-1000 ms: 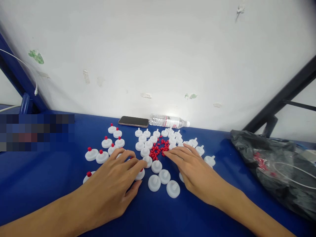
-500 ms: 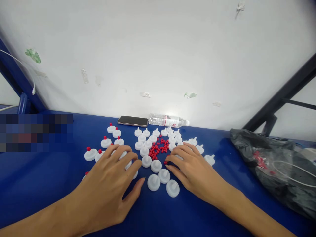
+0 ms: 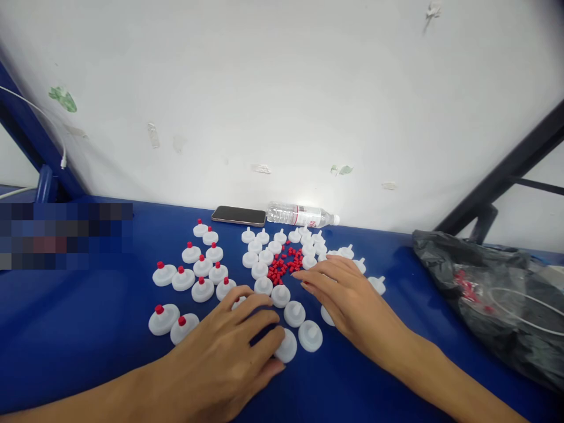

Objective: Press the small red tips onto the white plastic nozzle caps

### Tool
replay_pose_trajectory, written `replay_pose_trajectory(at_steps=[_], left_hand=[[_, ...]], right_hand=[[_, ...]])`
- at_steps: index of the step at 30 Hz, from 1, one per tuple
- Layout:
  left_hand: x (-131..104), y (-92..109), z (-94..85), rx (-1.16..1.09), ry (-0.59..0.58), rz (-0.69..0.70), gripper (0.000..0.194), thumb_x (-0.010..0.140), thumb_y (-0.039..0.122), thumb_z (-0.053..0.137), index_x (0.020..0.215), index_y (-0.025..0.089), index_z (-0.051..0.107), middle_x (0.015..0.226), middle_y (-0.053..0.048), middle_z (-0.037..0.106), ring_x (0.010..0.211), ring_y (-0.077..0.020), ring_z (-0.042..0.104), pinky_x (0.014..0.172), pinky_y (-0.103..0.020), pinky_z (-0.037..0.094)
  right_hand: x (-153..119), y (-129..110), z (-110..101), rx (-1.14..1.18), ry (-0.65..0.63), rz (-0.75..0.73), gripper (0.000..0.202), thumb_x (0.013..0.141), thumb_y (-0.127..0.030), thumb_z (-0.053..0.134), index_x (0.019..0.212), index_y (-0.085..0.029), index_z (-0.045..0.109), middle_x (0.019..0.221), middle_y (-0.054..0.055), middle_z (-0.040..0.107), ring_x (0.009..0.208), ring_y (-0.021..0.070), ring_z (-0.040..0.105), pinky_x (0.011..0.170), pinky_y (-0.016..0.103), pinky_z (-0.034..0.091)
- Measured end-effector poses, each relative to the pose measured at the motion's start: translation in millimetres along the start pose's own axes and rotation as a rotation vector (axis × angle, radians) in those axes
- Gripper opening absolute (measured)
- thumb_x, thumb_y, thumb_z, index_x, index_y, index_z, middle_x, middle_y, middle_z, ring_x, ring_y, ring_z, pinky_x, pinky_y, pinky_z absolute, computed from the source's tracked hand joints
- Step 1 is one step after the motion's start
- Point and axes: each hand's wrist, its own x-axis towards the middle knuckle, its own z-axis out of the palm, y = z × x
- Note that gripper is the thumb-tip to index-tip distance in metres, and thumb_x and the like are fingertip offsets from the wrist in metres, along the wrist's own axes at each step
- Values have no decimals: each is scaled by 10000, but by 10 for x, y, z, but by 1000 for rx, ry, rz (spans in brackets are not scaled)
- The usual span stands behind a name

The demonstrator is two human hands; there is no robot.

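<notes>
My left hand [image 3: 244, 346] is low over the blue table, its thumb and forefinger closed around the edge of a white disc-shaped cap with a spout [image 3: 288, 346]. My right hand [image 3: 352, 294] is at the right edge of a pile of small red caps [image 3: 278, 270]. Its thumb and forefinger are pinched near a small red cap, mostly hidden by the fingertips. Several plain white spouted caps [image 3: 294, 314] surround the pile. To the left stand several white spouted caps with red tips [image 3: 202, 289], some partly behind my left hand.
A dark phone [image 3: 238, 215] and a clear plastic bottle [image 3: 302, 215] lie along the white wall. At right, a black plastic bag [image 3: 497, 317] carries a clear bag with red pieces [image 3: 469, 289] and a white cable. Dark blue frame posts flank the table [image 3: 88, 329].
My left hand has moved right and toward me, from above the red-tipped caps onto a plain white one, which has shifted nearer. My right hand's fingertips have drawn closer together beside the red pile.
</notes>
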Motion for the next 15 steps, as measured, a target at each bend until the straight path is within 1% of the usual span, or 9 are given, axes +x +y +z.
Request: replay_pose_trajectory(at_steps=[2,4,5,7,9,12,13,15], left_hand=[[4,33,-4,-48,15,1,175,1094,253,496,1113,193,659,1126,-30,739,1195,-245,621,1135,-458,358],[8,58,-14,-97,21,13,175,1095,212,486,1121,192,657,1125,-27,745,1245,-217,609,1169,-421,325],[10,67,-21,-127,20,17,180,1092,187,479,1116,196,657,1107,-23,748,1239,-206,615,1166,-408,333],[16,74,-38,-191,13,-2,155,1078,182,505,1109,208,655,1073,-15,752,1176,-201,643,1119,-393,391],[19,76,-49,-245,4,-53,101,1045,247,599,1127,214,647,1083,-17,750,1118,-211,663,1053,-386,454],[27,88,-42,-278,1,-94,260,982,336,713,1198,217,629,1149,-30,748,1109,-234,672,1023,-397,487],[33,96,-32,-291,-8,-86,289,979,345,721,1221,223,623,1171,-30,748,1126,-237,671,1028,-398,488],[52,116,-4,-341,-42,-69,287,986,333,717,1236,234,616,1198,-25,749,1149,-226,672,1025,-373,497]], right_hand=[[0,-40,-25,14,37,-6,286,1036,-67,526,1239,-214,662,1057,73,732,959,245,658,939,463,505],[2,-80,-47,47,69,-14,302,1022,-37,532,1221,-216,673,1048,62,730,941,229,659,979,467,480],[4,-98,-57,73,85,-16,294,1024,-43,544,1214,-224,676,1044,48,735,936,216,668,1029,474,453],[9,-131,-75,127,114,-15,260,1033,-77,577,1205,-244,677,1044,15,752,932,186,689,1114,470,393],[13,-158,-89,156,134,-12,221,1030,-104,611,1178,-253,680,1043,-12,768,926,164,704,1141,443,365],[15,-187,-98,161,161,-14,158,1011,-124,656,1109,-244,688,1003,-32,783,902,154,719,1147,422,353],[17,-194,-96,162,170,-18,143,1006,-127,666,1089,-241,688,992,-35,787,894,153,723,1145,418,353],[22,-203,-84,166,176,-26,127,999,-128,679,1066,-235,686,974,-41,791,879,147,729,1138,410,354]])
